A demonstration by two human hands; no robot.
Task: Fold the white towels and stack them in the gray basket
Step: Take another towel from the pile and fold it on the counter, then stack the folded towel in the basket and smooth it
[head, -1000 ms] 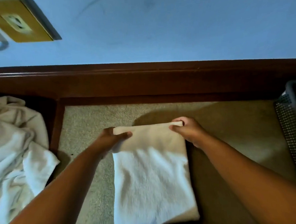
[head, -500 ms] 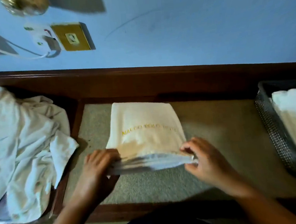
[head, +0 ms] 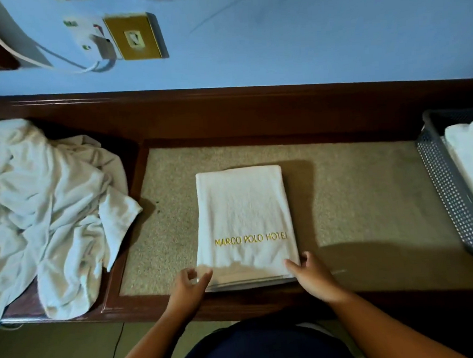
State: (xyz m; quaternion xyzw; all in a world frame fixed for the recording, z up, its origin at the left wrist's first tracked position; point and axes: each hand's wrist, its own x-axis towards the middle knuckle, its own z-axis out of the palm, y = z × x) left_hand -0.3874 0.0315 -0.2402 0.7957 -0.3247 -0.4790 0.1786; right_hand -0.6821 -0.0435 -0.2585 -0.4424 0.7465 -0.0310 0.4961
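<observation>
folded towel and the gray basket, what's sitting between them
Nothing sits there: in the head view only bare speckled beige surface, partly in shadow, lies between the folded towel and the gray basket.

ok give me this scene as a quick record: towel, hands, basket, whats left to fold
folded towel: flat on the beige table inlay, gold hotel lettering facing up
left hand: at the towel's near left corner, grip unclear
right hand: thumb on top of the near right corner, fingers at the side edge
gray basket: at the right edge of view, stacked towels inside
unfolded pile: crumpled, left of the inlay
status: this towel not yet in the basket
</observation>
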